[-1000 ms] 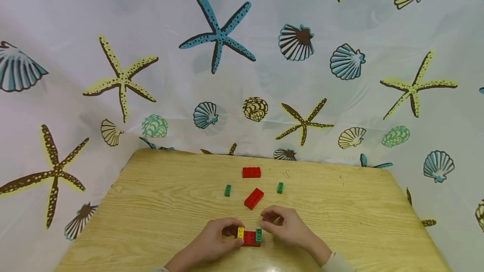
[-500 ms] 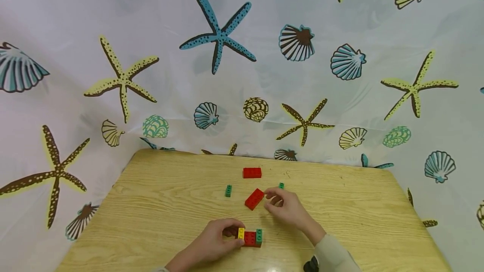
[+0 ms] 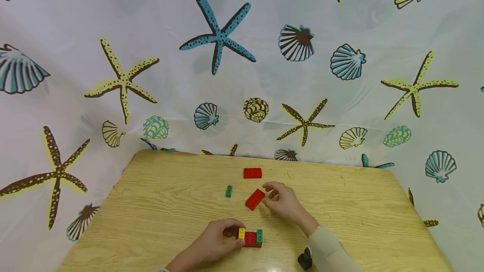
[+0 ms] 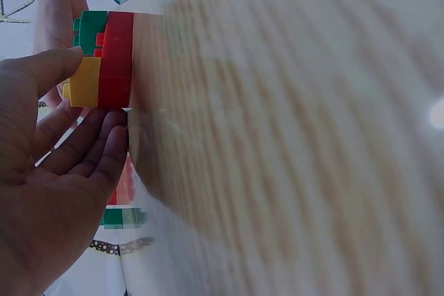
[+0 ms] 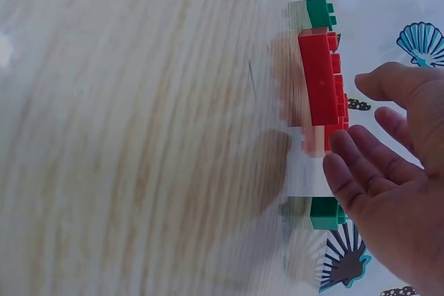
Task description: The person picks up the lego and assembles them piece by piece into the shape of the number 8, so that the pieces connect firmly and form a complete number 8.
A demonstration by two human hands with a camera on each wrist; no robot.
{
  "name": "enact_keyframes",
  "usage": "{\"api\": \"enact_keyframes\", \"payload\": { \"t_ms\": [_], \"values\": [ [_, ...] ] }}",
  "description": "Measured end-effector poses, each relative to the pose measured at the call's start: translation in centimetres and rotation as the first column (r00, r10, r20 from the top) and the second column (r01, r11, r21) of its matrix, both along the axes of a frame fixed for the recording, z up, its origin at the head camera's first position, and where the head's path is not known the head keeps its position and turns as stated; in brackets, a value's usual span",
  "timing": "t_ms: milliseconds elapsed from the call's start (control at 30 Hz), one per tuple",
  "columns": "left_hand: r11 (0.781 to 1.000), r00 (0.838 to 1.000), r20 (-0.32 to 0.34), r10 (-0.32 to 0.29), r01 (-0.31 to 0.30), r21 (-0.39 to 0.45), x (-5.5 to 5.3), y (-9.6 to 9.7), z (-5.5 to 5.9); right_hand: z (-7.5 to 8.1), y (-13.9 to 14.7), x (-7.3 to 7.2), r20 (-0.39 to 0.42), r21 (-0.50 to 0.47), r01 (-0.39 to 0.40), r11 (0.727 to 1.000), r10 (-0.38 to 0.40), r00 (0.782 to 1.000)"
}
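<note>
My left hand (image 3: 211, 240) pinches the yellow toy brick (image 3: 241, 233) of a small build, thumb on the near side and fingers behind. The yellow brick sits on the left end of a red brick (image 3: 250, 239), and a green brick (image 3: 259, 236) on its right end. In the left wrist view the thumb touches the yellow brick (image 4: 84, 82). My right hand (image 3: 283, 202) hovers just right of a slanted loose red brick (image 3: 255, 199), its thumb and fingers apart. The right wrist view shows a gap between those fingertips and the loose red brick (image 5: 319, 77).
Another red brick (image 3: 252, 173) lies farther back on the wooden table (image 3: 170, 188). A small green brick (image 3: 228, 191) is to the left; a second green brick (image 5: 325, 213) is mostly hidden behind my right hand in the head view. A patterned curtain (image 3: 242, 74) surrounds the table.
My right hand has moved away from the build, forward to the loose red brick, then slightly left. The left hand and the build have stayed in place.
</note>
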State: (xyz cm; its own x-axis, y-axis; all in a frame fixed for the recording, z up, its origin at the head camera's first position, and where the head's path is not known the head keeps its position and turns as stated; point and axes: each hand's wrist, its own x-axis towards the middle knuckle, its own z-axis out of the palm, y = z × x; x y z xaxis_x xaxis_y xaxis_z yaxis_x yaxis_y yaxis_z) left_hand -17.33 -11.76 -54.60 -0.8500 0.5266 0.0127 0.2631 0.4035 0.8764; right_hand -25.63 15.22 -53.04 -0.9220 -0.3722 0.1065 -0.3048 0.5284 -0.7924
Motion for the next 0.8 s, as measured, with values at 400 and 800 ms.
{"api": "enact_keyframes", "payload": {
  "t_ms": [400, 800],
  "values": [
    [1.0, 1.0, 0.009, 0.001, -0.001, 0.004, 0.0, 0.1, -0.1, -1.0, -0.7, -0.8, -0.012, 0.034, -0.03, 0.999, 0.031, 0.999],
    [1.0, 1.0, 0.028, 0.001, -0.001, -0.012, -0.1, -0.1, 0.2, -0.7, -1.1, -0.8, 0.007, 0.129, -0.022, 0.991, 0.021, 1.0]
  ]
}}
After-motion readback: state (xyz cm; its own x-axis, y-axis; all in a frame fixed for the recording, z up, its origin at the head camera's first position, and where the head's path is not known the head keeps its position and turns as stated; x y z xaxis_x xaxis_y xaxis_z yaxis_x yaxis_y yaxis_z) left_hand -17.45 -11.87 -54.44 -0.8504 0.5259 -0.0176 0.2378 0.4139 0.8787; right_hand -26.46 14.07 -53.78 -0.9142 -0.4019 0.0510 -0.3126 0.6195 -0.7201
